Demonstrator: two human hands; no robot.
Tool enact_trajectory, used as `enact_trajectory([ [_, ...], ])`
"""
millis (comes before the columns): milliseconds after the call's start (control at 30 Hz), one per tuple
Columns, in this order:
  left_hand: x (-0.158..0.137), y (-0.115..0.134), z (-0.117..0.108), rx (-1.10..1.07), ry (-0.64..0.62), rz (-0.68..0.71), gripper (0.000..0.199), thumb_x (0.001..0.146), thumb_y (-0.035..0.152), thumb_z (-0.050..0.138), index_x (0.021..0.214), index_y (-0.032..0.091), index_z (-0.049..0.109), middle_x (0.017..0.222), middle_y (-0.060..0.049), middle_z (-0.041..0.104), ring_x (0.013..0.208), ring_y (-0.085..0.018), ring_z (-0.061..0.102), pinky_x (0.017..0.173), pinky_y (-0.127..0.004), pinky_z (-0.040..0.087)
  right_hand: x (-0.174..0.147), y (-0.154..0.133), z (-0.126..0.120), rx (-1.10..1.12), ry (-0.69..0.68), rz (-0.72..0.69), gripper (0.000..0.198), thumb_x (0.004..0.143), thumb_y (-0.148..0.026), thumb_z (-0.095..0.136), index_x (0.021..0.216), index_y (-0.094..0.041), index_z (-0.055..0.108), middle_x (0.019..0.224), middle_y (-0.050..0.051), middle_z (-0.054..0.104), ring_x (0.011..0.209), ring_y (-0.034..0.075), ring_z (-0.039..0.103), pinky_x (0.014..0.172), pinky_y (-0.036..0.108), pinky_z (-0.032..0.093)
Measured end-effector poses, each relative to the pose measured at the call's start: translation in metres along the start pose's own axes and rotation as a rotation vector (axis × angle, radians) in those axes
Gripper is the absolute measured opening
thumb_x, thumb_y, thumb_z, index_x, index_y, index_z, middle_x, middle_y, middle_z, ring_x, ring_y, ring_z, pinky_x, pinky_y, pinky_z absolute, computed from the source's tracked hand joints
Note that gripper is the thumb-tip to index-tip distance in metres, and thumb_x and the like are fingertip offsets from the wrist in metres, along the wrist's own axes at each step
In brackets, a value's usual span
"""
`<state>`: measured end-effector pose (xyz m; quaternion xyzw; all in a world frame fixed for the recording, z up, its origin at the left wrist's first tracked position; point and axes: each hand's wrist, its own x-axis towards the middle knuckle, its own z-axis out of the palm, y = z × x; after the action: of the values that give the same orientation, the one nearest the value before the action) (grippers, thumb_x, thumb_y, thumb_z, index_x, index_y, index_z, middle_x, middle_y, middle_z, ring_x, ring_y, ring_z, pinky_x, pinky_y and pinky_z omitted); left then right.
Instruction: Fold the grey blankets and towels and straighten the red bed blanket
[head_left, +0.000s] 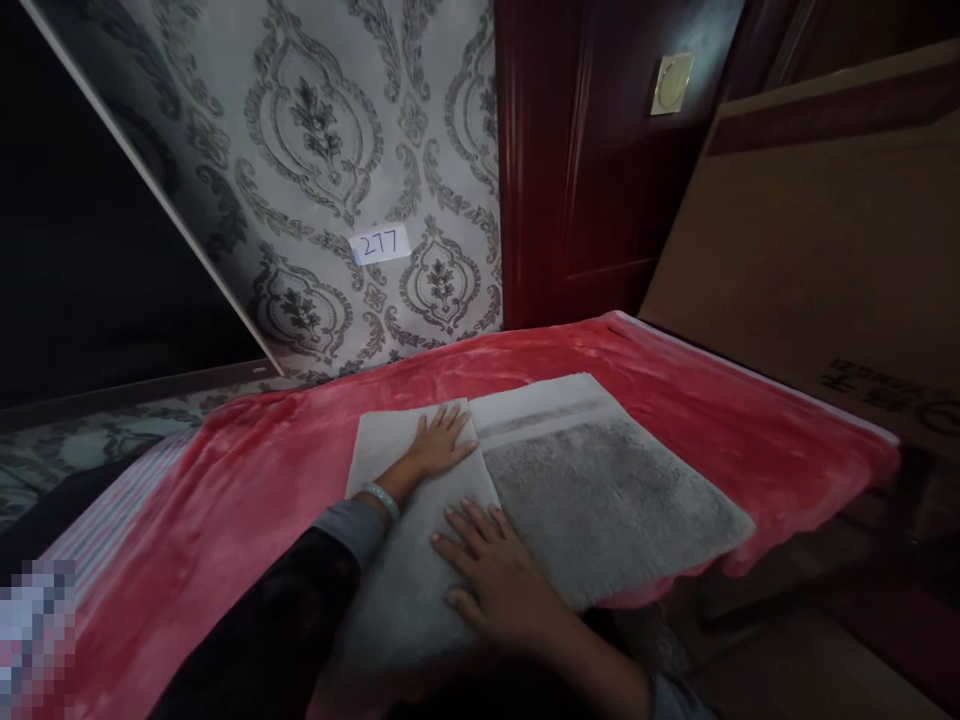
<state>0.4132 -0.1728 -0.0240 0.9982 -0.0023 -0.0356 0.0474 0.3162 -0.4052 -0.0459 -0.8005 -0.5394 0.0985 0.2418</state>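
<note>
Grey cloth (615,500) just below ctr, spread on the red cover (277,500), paler L part apparently lapped over the R; its near edge fades into shadow at 6 o'clock. L hand (442,440), nr ctr towards 7, lies flat on it, fingers fanned; R hand (499,580), at 6, same, thumb out. Both open-palmed, nothing gripped, palms hidden. Cardboard box (810,230) at 2 o'clock, cut off, print partly lost. Dark panel (112,220) at 10, v. hard to read.
</note>
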Motion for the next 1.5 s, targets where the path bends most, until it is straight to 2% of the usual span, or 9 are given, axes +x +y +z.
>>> enact_trajectory([
  [233, 0.03, -0.009, 0.001, -0.018, 0.054, -0.021, 0.071, 0.098, 0.059, 0.029, 0.158, 0.021, 0.026, 0.165, -0.014, 0.025, 0.154, -0.029, 0.021, 0.123, -0.057, 0.015, 0.001, -0.001, -0.003, 0.008, -0.016, 0.006, 0.062, 0.099, -0.051, 0.049, 0.157, -0.034, 0.033, 0.167, 0.003, 0.018, 0.154, 0.028, 0.008, 0.124, 0.056, 0.006],
  [400, 0.032, 0.002, -0.006, -0.017, 0.072, -0.078, 0.068, 0.1, 0.054, 0.027, 0.158, 0.018, 0.027, 0.164, -0.016, 0.025, 0.153, -0.03, 0.021, 0.122, -0.06, 0.013, 0.002, -0.001, -0.004, -0.03, -0.002, 0.01, 0.062, 0.099, -0.054, 0.048, 0.156, -0.035, 0.036, 0.166, 0.003, 0.022, 0.154, 0.028, 0.01, 0.123, 0.057, 0.01],
  [533, 0.003, 0.01, -0.012, -0.021, 0.081, -0.09, 0.07, 0.1, 0.054, 0.028, 0.158, 0.015, 0.026, 0.166, -0.018, 0.018, 0.155, -0.031, 0.016, 0.123, -0.06, 0.01, 0.001, 0.001, 0.0, -0.071, 0.0, 0.011, 0.06, 0.099, -0.052, 0.049, 0.155, -0.033, 0.039, 0.165, 0.005, 0.026, 0.153, 0.029, 0.013, 0.122, 0.058, 0.012],
  [667, -0.055, 0.0, -0.013, -0.031, 0.059, -0.051, 0.069, 0.098, 0.055, 0.034, 0.157, 0.019, 0.028, 0.166, -0.015, 0.022, 0.154, -0.028, 0.018, 0.124, -0.056, 0.011, 0.002, 0.003, -0.002, -0.101, -0.019, 0.004, 0.059, 0.098, -0.047, 0.051, 0.154, -0.032, 0.04, 0.165, 0.006, 0.026, 0.153, 0.031, 0.015, 0.121, 0.058, 0.015],
  [767, -0.099, -0.017, -0.014, -0.055, 0.09, -0.059, 0.066, 0.098, 0.051, 0.038, 0.155, 0.02, 0.033, 0.164, -0.015, 0.026, 0.154, -0.029, 0.02, 0.123, -0.058, 0.012, 0.013, 0.003, -0.017, -0.081, -0.052, -0.01, 0.056, 0.098, -0.04, 0.053, 0.151, -0.026, 0.047, 0.16, 0.009, 0.037, 0.149, 0.03, 0.029, 0.119, 0.052, 0.026],
  [867, -0.127, -0.027, -0.011, -0.079, 0.153, -0.117, 0.063, 0.098, 0.049, 0.039, 0.154, 0.019, 0.037, 0.163, -0.016, 0.029, 0.153, -0.031, 0.021, 0.123, -0.06, 0.013, 0.038, 0.003, -0.034, -0.091, 0.043, 0.028, 0.055, 0.099, -0.036, 0.05, 0.151, -0.018, 0.046, 0.154, 0.014, 0.045, 0.143, 0.028, 0.039, 0.118, 0.046, 0.031],
  [1033, -0.14, -0.016, 0.008, -0.009, 0.166, -0.205, 0.066, 0.098, 0.05, 0.038, 0.154, 0.015, 0.036, 0.164, -0.019, 0.027, 0.154, -0.032, 0.02, 0.123, -0.061, 0.01, 0.07, 0.015, -0.026, -0.235, 0.118, 0.146, 0.067, 0.098, -0.044, 0.052, 0.157, -0.016, 0.035, 0.165, 0.015, 0.022, 0.153, 0.032, 0.015, 0.121, 0.056, 0.017],
  [1233, -0.141, -0.011, 0.026, 0.018, 0.2, -0.227, 0.068, 0.099, 0.05, 0.036, 0.156, 0.014, 0.033, 0.164, -0.019, 0.025, 0.154, -0.033, 0.018, 0.124, -0.061, 0.008, 0.069, 0.03, -0.005, -0.26, 0.09, 0.175, 0.066, 0.1, -0.049, 0.045, 0.158, -0.018, 0.033, 0.165, 0.014, 0.018, 0.153, 0.031, 0.013, 0.121, 0.057, 0.018],
  [1500, -0.143, -0.012, 0.018, 0.01, 0.206, -0.242, 0.064, 0.098, 0.048, 0.041, 0.155, 0.017, 0.036, 0.163, -0.015, 0.029, 0.153, -0.03, 0.023, 0.124, -0.058, 0.014, 0.071, 0.03, -0.007, -0.283, 0.067, 0.185, 0.067, 0.101, -0.052, 0.041, 0.158, -0.017, 0.032, 0.166, 0.013, 0.017, 0.154, 0.031, 0.012, 0.121, 0.056, 0.018],
])
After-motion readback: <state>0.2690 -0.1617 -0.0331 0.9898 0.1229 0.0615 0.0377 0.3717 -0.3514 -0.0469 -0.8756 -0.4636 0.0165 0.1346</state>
